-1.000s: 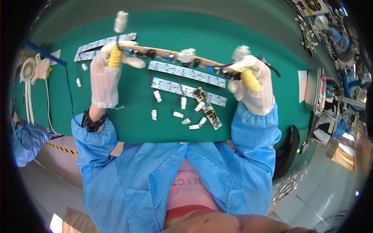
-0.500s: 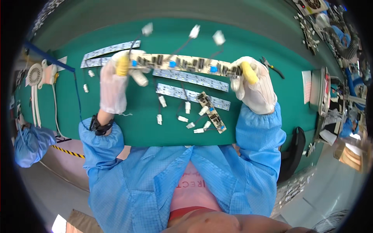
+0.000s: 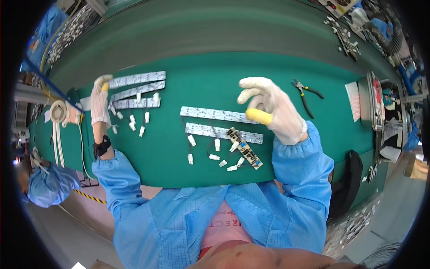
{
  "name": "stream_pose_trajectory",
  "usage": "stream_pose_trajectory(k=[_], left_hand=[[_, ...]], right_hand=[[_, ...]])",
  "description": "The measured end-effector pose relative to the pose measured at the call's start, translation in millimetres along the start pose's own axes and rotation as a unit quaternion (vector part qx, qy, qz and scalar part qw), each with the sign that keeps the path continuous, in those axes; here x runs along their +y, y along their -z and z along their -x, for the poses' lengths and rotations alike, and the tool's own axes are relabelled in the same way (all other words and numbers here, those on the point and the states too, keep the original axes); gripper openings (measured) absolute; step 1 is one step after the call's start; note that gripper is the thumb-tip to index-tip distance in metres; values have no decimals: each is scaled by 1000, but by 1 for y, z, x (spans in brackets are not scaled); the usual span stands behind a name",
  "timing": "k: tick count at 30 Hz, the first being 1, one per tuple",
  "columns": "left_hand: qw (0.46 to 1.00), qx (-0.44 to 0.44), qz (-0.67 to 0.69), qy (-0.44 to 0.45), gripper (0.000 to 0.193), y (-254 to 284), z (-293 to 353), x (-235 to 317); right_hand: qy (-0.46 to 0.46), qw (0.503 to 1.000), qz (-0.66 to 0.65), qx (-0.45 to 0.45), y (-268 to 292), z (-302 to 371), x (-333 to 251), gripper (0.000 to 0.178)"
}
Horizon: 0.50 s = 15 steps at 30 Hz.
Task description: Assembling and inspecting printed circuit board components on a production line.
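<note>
My left hand (image 3: 101, 99), in a white glove with a yellow thumb tip, is closed at the left end of a long LED circuit board (image 3: 139, 79) that lies light side up at the far left. Two more LED boards (image 3: 139, 90) lie just nearer, with white connectors on thin wires around them. My right hand (image 3: 271, 106), gloved alike, is open with nothing in it. Its fingers are bent and apart above the right end of a middle LED board (image 3: 215, 114). Nearer lies another LED board (image 3: 201, 129), partly under a short board with components facing up (image 3: 244, 149).
Pliers with yellow and black handles (image 3: 308, 98) lie right of my right hand. A small fan (image 3: 58, 111) stands at the left edge, and a metal tray (image 3: 371, 103) at the right. White connectors (image 3: 217, 144) lie near the front edge. A co-worker's blue sleeve (image 3: 53, 184) shows at left.
The board both hands held component side up is now down at the far left, light side up. My left hand moved left with it; my right hand let go and moved slightly left.
</note>
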State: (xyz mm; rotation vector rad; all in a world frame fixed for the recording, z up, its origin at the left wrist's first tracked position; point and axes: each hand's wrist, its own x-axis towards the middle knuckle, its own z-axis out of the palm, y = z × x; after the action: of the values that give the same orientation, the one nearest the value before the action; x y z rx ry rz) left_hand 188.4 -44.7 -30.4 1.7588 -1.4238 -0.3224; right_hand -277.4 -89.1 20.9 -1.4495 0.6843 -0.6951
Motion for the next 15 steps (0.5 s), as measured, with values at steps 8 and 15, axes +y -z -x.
stream_pose_trajectory(k=[8, 15], left_hand=[[986, 62, -91, -122, 36, -28, 12, 64], [972, -84, 143, -167, 26, -80, 74, 189]], right_hand=[[-15, 822, 566, -70, 14, 0, 21, 34], [7, 855, 513, -71, 11, -1, 20, 18]])
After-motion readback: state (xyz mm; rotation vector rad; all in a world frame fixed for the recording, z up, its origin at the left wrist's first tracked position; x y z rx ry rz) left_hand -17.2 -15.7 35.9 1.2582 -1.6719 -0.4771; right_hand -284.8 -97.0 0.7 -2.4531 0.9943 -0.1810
